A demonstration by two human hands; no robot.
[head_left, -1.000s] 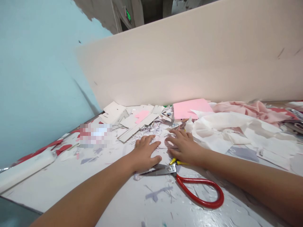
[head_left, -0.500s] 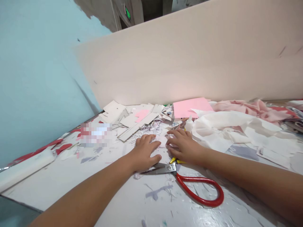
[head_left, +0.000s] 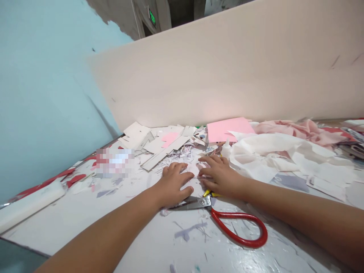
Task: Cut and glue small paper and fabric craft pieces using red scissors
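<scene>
My left hand [head_left: 175,184] lies palm down on the white table [head_left: 148,235] with its fingers spread. My right hand [head_left: 220,176] rests opposite, fingers apart as well. Between the fingertips of both hands lies a pale pinkish piece of paper [head_left: 194,169], flat on the table. Close below the hands are scissors [head_left: 241,229] with red handles, their blades pointing left toward my left thumb. A yellow item [head_left: 207,193] shows partly from under my right hand; its kind is hidden. Just beyond my right fingers stands a small white bottle [head_left: 226,149] with a nozzle.
Cardboard strips [head_left: 163,153] and paper shreds pile up behind the hands. A pink sheet [head_left: 229,129] leans at the back near crumpled white sheeting [head_left: 261,155] and pink fabric [head_left: 301,132]. A white roll [head_left: 32,204] lies left. A beige panel [head_left: 216,72] bounds the table's rear.
</scene>
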